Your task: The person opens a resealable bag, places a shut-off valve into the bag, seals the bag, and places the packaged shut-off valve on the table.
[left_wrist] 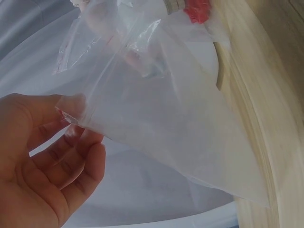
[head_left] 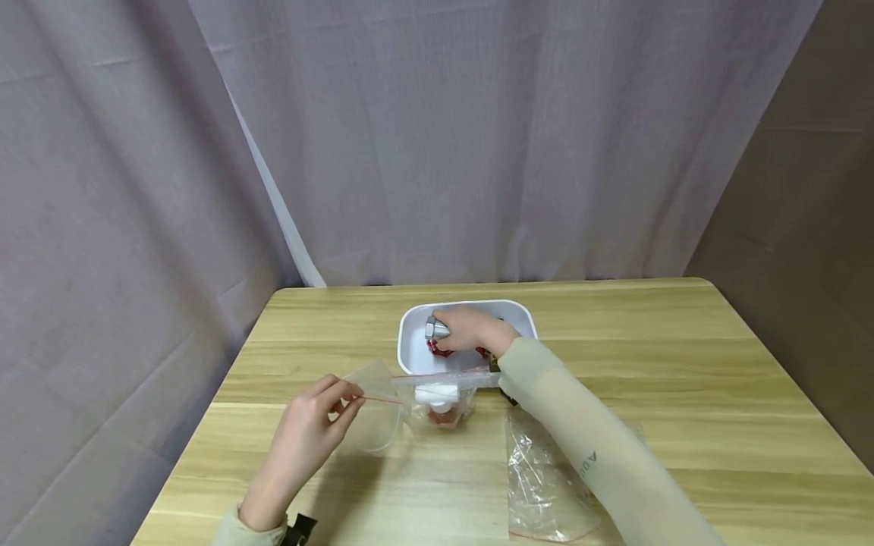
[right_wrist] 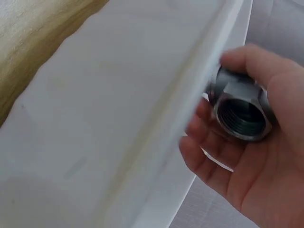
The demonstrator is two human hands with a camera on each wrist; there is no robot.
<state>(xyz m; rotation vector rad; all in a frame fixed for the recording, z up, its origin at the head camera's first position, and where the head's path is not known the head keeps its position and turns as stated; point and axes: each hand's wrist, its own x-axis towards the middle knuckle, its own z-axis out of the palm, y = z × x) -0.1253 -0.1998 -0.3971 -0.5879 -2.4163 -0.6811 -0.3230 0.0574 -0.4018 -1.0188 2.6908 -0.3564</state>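
My left hand (head_left: 310,432) pinches the edge of a clear zip bag (head_left: 374,436) between thumb and fingertips. In the left wrist view that bag (left_wrist: 156,118) hangs slack, and I see nothing inside it. Over the white tray (head_left: 408,356), my right hand (head_left: 471,327) grips a silver metal pipe fitting (head_left: 435,328). The right wrist view shows the fitting's hexagonal end (right_wrist: 242,114) with a threaded opening; fingers and thumb curl round its body. Red parts (head_left: 438,349) lie in the tray below this hand, partly hidden by it.
Just in front of the tray stands another clear bag holding a white piece (head_left: 437,393) and something red (head_left: 444,417). A crinkled clear bag (head_left: 546,485) lies on the wooden table (head_left: 683,394) under the right forearm. Curtains (head_left: 478,152) hang behind the table.
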